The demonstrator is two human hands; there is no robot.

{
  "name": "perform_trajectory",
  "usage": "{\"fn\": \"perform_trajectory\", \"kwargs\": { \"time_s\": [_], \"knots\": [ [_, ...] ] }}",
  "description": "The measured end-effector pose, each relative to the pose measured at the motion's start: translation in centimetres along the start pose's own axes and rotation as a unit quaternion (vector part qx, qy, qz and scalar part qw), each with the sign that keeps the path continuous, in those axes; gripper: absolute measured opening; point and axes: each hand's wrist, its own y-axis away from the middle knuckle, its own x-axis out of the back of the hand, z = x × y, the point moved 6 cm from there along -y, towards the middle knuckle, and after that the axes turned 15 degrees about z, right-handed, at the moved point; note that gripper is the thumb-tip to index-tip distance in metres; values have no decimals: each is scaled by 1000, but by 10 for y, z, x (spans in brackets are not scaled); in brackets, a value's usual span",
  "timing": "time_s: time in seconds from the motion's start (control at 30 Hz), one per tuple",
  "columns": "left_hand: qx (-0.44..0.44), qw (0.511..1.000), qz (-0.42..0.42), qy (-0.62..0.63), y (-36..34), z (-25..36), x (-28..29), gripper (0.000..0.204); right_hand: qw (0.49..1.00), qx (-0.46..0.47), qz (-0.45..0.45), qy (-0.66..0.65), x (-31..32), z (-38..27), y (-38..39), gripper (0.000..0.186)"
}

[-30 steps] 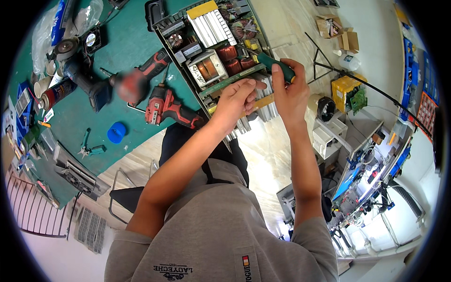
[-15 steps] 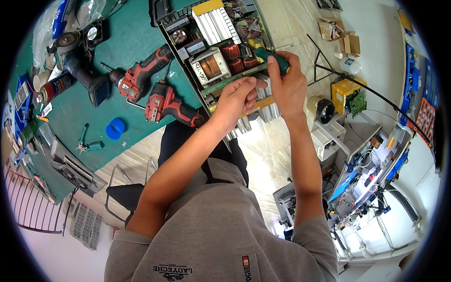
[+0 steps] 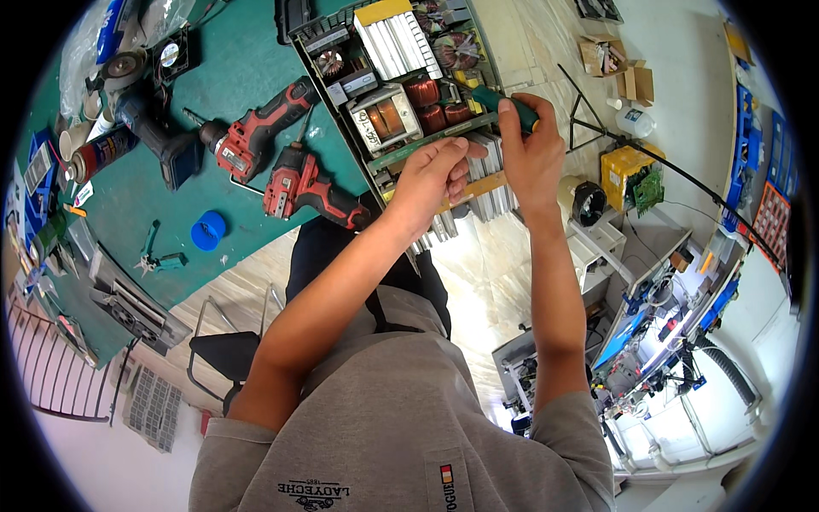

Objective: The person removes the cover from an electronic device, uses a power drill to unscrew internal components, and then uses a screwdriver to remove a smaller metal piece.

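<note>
A screwdriver (image 3: 490,96) with a dark green handle and a yellowish end is gripped in my right hand (image 3: 533,158). Its shaft points left over the open electronics unit (image 3: 372,160), a metal chassis at the table's edge. Inside the chassis are copper-wound coils (image 3: 421,90), a boxed transformer (image 3: 382,121) and a finned silver heat sink (image 3: 396,49). My left hand (image 3: 431,175) is closed over the chassis's near side, by a strip of green circuit board (image 3: 431,143). Whatever its curled fingers hold, if anything, is hidden.
Two red-and-black power drills (image 3: 256,132) (image 3: 305,189) lie left of the chassis on the green table (image 3: 247,235). Farther left are an angle grinder (image 3: 153,128), a spray can (image 3: 101,155), a blue cap (image 3: 207,230) and cutting pliers (image 3: 153,252). A black-seated chair (image 3: 223,358) stands below.
My right hand has shifted a little to the right with the screwdriver, away from my left hand. The chassis sits slightly farther right in the picture. My left hand stays nearly in place.
</note>
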Motion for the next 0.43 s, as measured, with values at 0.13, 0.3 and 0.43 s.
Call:
{"fn": "perform_trajectory", "kwargs": {
  "time_s": [0.13, 0.3, 0.43],
  "knots": [
    [-10, 1000, 3, -6, 1, 2, 1, 30, 1000, 8, -13, 7, -4, 0, -8, 34],
    [-15, 1000, 2, -5, 0, 3, 1, 31, 999, -44, -17, -6, -8, 8, -8, 35],
    [-20, 1000, -1, -5, 1, 4, 3, 31, 1000, -21, -12, 7, -4, -1, -1, 35]
  ]
}}
